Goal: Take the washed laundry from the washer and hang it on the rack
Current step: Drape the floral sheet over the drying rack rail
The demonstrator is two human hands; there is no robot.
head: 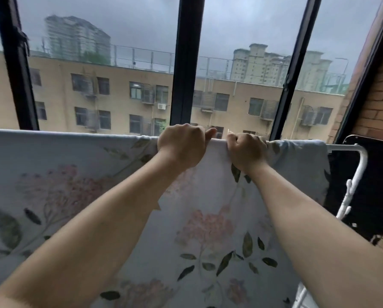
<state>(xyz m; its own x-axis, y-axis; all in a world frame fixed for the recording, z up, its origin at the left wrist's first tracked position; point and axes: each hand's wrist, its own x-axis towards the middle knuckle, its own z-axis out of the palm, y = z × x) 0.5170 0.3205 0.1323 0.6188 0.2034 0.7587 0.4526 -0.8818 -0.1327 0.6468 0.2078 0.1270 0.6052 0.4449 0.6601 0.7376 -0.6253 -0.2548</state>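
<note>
Hanging over the top bar of a white drying rack (361,161): one pale blue sheet (70,174), printed with pink blossoms and dark green leaves, spread wide from the left edge of view almost to the rack's right corner, draping down toward the viewer.

Gripping the sheet's top fold, left hand (182,146): fingers curled closed over the bar and cloth, thumb stretched rightward along the edge. Forearm bare, reaching up from lower left.

Gripping the same fold just beside it, right hand (247,151): fingers clenched on bunched fabric, knuckles up, thumb side near the left thumb, apart by a narrow gap. Forearm bare, reaching up from lower right.

Clipped on the rack's curved right-hand tube, below the corner: white clothes peg (347,201).

Standing behind the rack: window with black frames (185,63), three panes in view.

Seen through the glass: tan apartment block (119,92) with rows of windows, taller towers beyond, grey overcast sky.

Flanking at right: brick wall (379,103).
</note>
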